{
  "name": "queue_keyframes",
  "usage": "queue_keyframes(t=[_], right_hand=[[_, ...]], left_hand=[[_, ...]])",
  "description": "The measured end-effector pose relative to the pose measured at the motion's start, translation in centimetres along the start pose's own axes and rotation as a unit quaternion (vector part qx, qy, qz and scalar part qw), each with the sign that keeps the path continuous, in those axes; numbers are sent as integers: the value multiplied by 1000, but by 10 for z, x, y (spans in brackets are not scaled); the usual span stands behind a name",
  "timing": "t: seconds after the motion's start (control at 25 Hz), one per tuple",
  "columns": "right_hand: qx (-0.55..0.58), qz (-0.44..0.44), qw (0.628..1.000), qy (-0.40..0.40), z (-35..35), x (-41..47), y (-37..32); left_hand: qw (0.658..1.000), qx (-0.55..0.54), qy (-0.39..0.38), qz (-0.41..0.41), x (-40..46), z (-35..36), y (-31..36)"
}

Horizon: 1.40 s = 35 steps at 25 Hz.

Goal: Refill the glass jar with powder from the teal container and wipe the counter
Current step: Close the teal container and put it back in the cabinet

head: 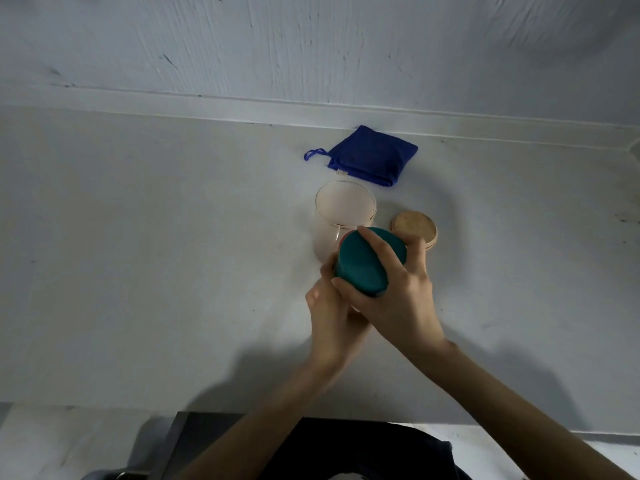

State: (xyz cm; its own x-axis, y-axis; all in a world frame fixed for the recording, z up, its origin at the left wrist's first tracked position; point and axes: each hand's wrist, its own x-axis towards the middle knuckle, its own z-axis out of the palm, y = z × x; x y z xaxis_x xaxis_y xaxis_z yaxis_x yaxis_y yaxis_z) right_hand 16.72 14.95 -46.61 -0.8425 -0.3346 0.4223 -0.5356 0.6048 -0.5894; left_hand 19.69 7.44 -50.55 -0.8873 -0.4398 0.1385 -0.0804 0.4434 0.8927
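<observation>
Left hand [329,306] cups the teal cylindrical container [363,263] from below; right hand [391,289] wraps its top. Clear glass jar [343,216] at 11 o'clock, open, apparently unfilled. Folded blue cloth [372,155] at 12, untouched; round wooden lid [414,226] at 2. Pouring, wiping remain.

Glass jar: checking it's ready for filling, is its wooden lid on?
No, the wooden lid lies on the counter right of the open glass jar.

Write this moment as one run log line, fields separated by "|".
phase: pre-pour | right hand + left hand: grip teal container | glass jar: open, upright | wooden lid: on counter | blue cloth: untouched
</observation>
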Motion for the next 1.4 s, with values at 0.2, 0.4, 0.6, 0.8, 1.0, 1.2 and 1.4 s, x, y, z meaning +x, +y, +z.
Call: queue_keyframes(t=[0.2,0.4,0.6,0.8,1.0,1.2,1.4], right_hand=[[64,-47,994,-80,-12,8,17],[140,-82,967,-195,-28,16,39],[170,1,970,-174,-26,-6,49],[187,81,959,-195,-20,-27,57],[172,81,959,-211,-21,-35,58],[161,102,967,-169,-17,-42,52],[159,102,968,-165,-9,-46,47]], left_hand=[[987,-97,-123,-22,8,-26,-6],[971,-63,-229,20,16,-55,-8],[966,-94,-241,-8,10,-54,-10],[949,-75,-306,-17,12,-52,-10],[948,-34,-317,8,10,-52,-14],[959,-23,-283,1,6,-53,-14],[970,-30,-239,32,3,-45,-17]])
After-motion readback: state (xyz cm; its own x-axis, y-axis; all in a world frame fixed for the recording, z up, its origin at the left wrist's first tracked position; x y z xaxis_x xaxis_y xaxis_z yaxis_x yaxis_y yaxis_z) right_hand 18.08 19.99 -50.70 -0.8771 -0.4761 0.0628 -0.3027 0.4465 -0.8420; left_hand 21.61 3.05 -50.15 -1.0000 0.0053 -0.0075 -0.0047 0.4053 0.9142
